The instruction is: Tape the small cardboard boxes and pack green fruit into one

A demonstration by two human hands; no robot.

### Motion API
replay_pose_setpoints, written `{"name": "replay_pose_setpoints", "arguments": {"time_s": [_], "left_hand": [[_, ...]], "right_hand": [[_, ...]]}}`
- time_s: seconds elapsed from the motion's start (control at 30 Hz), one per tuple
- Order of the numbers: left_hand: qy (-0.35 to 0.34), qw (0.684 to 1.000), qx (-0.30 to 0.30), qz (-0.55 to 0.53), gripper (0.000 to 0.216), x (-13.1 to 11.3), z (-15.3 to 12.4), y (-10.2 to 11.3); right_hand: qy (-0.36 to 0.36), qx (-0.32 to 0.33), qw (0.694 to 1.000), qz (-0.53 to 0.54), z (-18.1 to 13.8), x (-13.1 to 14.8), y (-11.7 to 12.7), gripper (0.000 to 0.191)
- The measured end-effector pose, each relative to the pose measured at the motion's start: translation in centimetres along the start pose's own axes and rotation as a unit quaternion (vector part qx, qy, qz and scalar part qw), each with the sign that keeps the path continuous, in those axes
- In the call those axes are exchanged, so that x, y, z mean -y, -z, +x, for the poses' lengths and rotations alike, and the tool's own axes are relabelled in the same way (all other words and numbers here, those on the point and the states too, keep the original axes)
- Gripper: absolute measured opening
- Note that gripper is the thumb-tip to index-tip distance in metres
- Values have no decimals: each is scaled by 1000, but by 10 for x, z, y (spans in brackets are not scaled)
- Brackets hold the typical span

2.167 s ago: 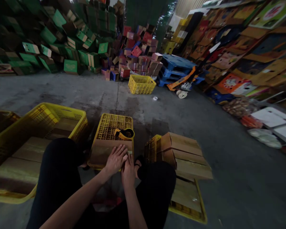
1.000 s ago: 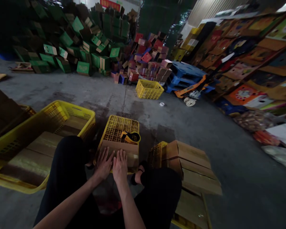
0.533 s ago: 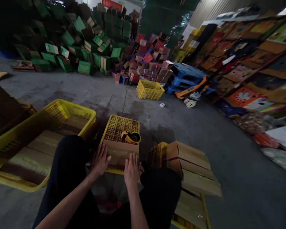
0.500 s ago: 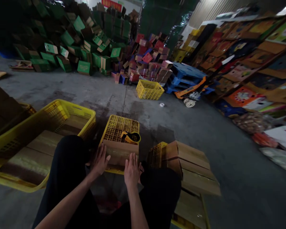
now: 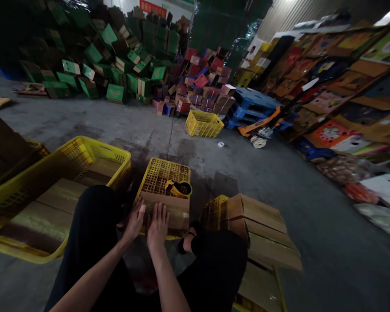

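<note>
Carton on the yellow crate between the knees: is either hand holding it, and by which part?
No hold shows: the right hand rests on top of the carton, left of its middle; the left hand is at its left end.

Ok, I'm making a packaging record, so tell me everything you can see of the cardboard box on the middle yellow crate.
The cardboard box is plain brown, long and low, and looks closed. A glossy strip, seemingly clear tape, runs lengthwise over it, with a pale patch near the right end. It lies flat across the near part of the latticed yellow crate. The left grip appears to touch its left end; the right grip rests on top. Its underside and contents are hidden.
</note>
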State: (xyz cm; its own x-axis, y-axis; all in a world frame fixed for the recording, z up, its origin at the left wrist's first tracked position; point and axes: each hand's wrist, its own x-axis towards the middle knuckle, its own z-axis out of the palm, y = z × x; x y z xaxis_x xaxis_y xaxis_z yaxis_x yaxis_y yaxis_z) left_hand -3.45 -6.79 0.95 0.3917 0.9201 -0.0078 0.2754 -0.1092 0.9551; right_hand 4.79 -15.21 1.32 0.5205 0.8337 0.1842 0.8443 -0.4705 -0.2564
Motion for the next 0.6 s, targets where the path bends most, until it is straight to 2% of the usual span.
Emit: {"name": "replay_pose_setpoints", "arguments": {"time_s": [0.17,0.33,0.5,0.6], "left_hand": [[42,995,-18,-92,65,-4,6,7],[47,993,-20,-103,67,0,10,9],[-31,998,-4,46,65,16,3,-3],[-109,979,6,173,65,26,-2,-8]], "right_hand": [[71,58,996,21,12,31,-25,60],[117,74,990,39,15,35,-18,59],[69,68,995,16,10,9,10,54],[35,50,998,-16,7,-20,26,55]]}}
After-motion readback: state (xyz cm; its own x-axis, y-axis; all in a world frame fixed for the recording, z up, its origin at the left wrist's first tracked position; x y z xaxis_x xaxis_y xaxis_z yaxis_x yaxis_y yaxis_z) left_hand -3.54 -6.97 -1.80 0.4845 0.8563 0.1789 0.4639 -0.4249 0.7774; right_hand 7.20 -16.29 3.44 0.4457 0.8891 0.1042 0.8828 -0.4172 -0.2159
